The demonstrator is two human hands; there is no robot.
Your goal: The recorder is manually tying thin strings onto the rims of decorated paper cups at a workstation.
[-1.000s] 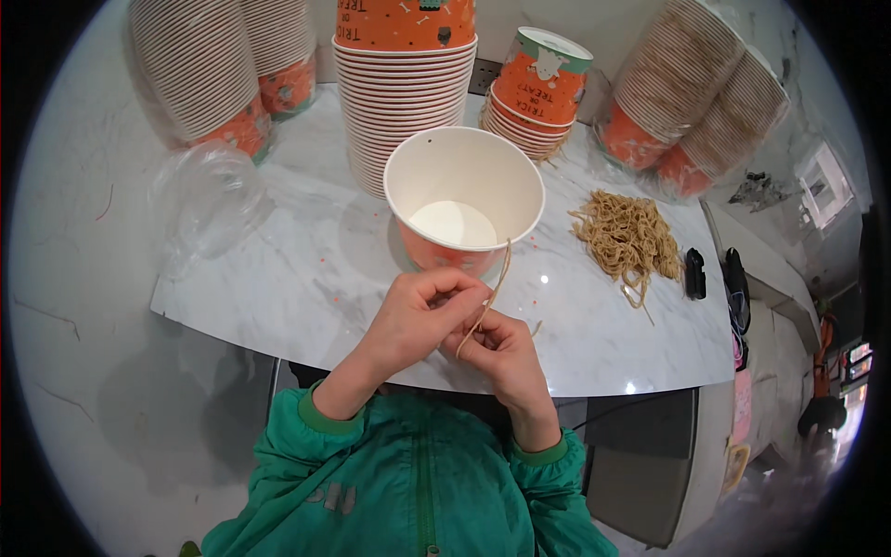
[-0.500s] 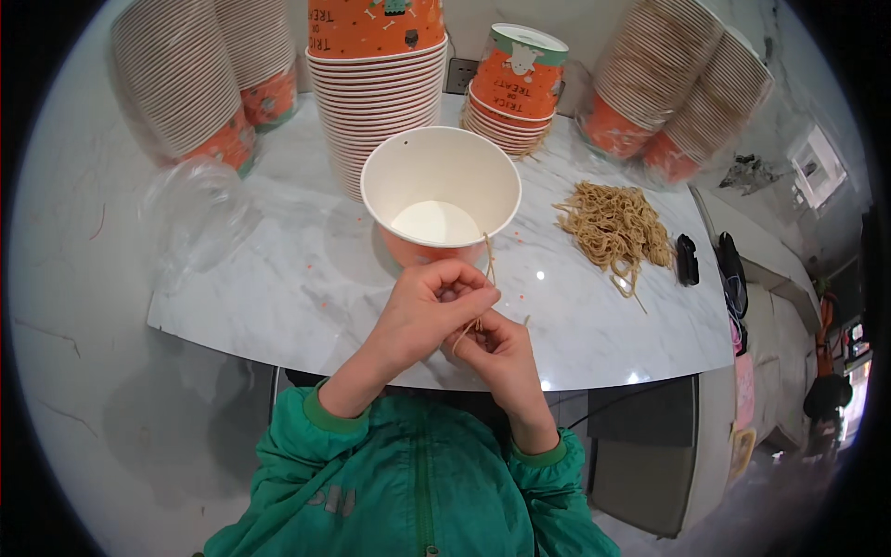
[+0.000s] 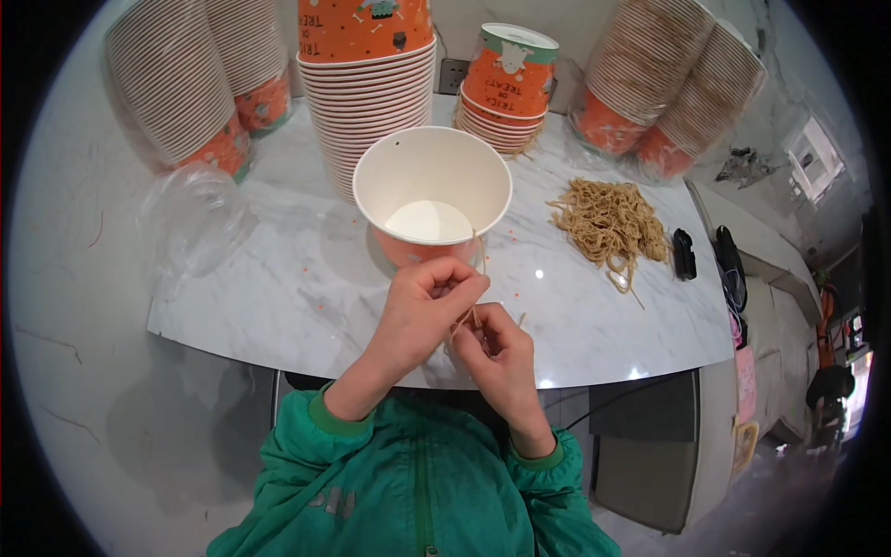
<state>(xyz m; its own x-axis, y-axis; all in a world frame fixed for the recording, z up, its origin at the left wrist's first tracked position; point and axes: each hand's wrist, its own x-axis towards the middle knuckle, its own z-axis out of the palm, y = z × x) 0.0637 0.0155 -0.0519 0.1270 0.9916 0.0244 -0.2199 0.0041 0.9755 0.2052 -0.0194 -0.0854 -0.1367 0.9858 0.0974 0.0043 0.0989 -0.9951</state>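
Note:
An orange paper bucket [image 3: 369,190] with a white inside stands upright in front of me, a small dark hole showing in its far wall. From its near right rim hangs a length of tan twine [image 3: 483,249], which runs down to my fingers. My left hand [image 3: 425,302] is closed in a pinch on the twine, just against the bucket's near side. Lower and to the right, my right hand [image 3: 497,351] pinches the twine too, its fingers curled. A small loop of twine shows between both hands; the fingertips partly hide it.
Behind the bucket rises a tall stack of orange buckets [image 3: 371,111], with a shorter stack [image 3: 506,84] beside it. Bagged bucket stacks [image 3: 172,84] stand left, others [image 3: 640,74] right. A twine heap [image 3: 611,227], a black object [image 3: 684,254] and crumpled clear plastic [image 3: 197,223] lie on the marble table.
The whole view has shifted slightly. My right fingers have moved a little up toward the left hand, and the twine loop between them has become smaller.

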